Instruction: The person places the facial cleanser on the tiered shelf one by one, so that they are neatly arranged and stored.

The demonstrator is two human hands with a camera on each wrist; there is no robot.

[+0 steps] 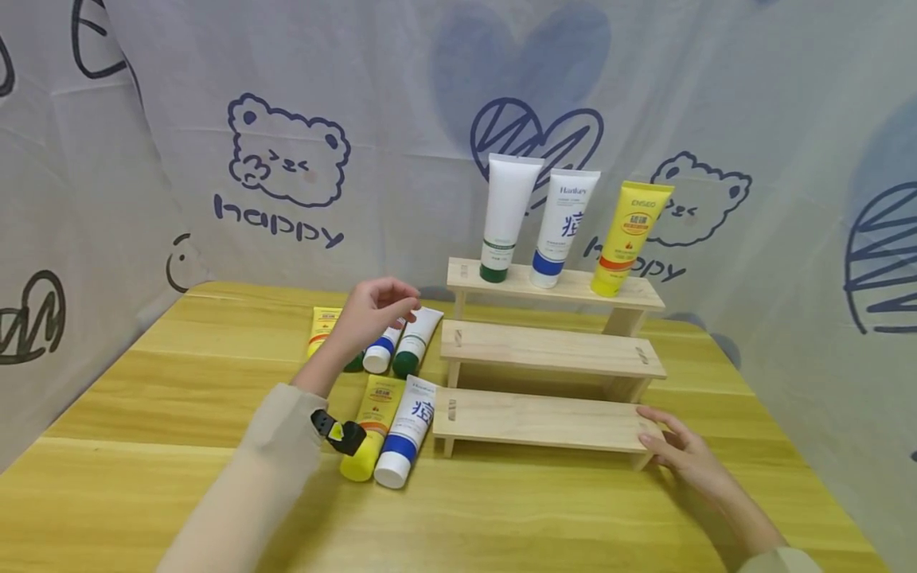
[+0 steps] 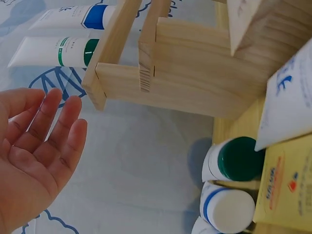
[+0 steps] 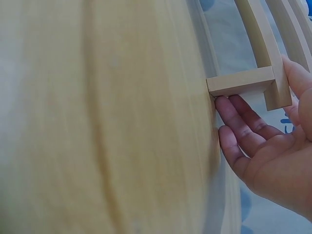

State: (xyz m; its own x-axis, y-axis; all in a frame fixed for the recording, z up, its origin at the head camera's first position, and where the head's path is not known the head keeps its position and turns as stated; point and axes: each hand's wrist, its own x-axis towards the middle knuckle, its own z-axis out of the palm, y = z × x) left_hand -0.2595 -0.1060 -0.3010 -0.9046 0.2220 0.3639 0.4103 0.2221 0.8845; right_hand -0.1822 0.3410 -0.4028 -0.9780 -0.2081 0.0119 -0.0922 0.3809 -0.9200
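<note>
A three-step wooden rack (image 1: 548, 419) stands on the table. My right hand (image 1: 684, 458) grips the right end of its lowest step, thumb on top and fingers against the end leg (image 3: 241, 83). On the top step, a white tube with a green cap (image 1: 510, 199), a white tube with a blue band (image 1: 566, 227) and a yellow tube (image 1: 632, 239) stand upright on their caps. Left of the rack, my left hand (image 1: 376, 314) hovers above lying tubes, its fingers loosely bent and holding nothing. Partly behind it lies another white tube with a green cap (image 1: 418, 342).
Nearer the front, another yellow tube (image 1: 378, 406) and a blue-banded white tube (image 1: 410, 422) lie side by side at the rack's left. A further yellow tube (image 1: 325, 322) lies behind the left arm. A printed curtain (image 1: 401, 72) hangs behind the wooden table (image 1: 143, 461).
</note>
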